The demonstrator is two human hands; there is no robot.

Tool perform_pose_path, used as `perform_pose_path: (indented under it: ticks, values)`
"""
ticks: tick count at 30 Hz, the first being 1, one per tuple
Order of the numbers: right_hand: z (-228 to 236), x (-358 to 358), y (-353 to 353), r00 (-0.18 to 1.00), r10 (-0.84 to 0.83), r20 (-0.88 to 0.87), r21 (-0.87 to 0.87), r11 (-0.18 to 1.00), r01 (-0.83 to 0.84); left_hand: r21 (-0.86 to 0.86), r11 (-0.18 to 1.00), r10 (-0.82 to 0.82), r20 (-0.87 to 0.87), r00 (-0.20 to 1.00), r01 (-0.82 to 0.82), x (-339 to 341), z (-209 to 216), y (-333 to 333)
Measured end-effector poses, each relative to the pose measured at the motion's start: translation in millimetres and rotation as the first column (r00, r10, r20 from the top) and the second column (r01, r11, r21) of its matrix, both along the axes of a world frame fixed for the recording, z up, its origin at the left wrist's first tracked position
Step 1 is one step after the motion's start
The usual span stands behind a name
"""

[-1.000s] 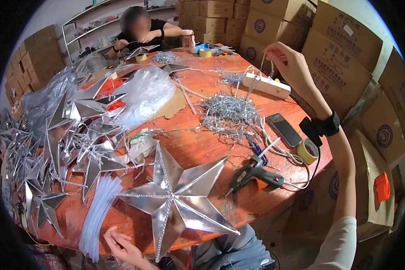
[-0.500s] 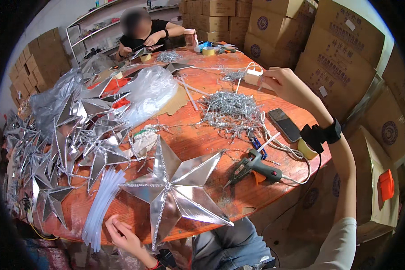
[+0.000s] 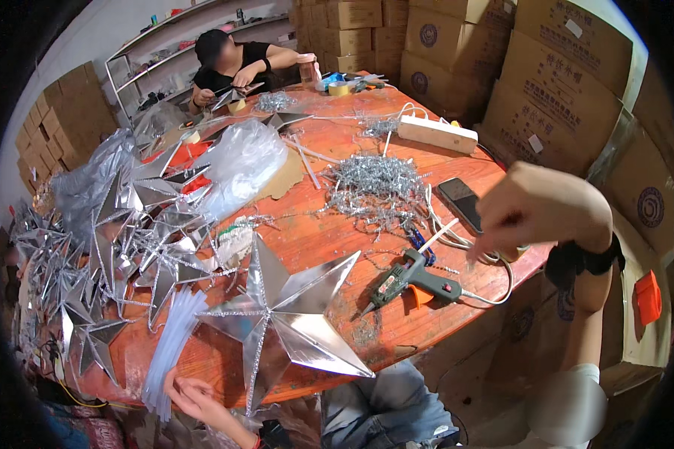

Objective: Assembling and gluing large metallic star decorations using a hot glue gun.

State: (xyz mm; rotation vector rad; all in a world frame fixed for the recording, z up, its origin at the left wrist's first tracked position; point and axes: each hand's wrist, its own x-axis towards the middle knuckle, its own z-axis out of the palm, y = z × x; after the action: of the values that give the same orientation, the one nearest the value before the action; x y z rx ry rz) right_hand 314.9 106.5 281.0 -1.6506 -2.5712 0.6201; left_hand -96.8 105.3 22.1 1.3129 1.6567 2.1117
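My left hand (image 3: 193, 396) rests at the table's near edge, fingers stretched out, touching or just beside the lower end of a bundle of translucent glue sticks (image 3: 174, 340). To its right lies a large silver star (image 3: 273, 314) with tinsel along some ridges. My right hand (image 3: 538, 208) hangs over the table's right edge, smeared by motion; its fingers point down and nothing shows clearly in them. Below and left of it, a green glue gun (image 3: 416, 280) with an orange trigger lies on its side, and a dark phone (image 3: 460, 202) lies nearby.
Silver stars (image 3: 150, 224) crowd the left side with clear plastic bags (image 3: 246, 166). A tinsel heap (image 3: 374, 183) sits mid-table, before a white power strip (image 3: 436, 135). Across the table a person (image 3: 232, 71) handles a star. Cardboard boxes (image 3: 547, 97) stand at right.
My right hand has left the power strip and come back toward me, above the phone's near side. My left hand has shifted slightly left, toward the glue sticks.
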Motion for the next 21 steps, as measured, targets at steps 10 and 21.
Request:
perform_pose_path:
  ticks: [10, 21]
  values:
    - [-63, -33, -50, 0.686, 0.726, -0.041, 0.015, 0.687, -0.726, -0.049, 0.828, -0.559, -0.148, 0.816, 0.558, 10, 66, -45]
    - [-74, -112, -42, 0.437, 0.9, 0.003, -0.293, 0.418, -0.86, -0.404, 0.43, -0.855, -0.468, 0.221, 0.808, 105, 64, -119]
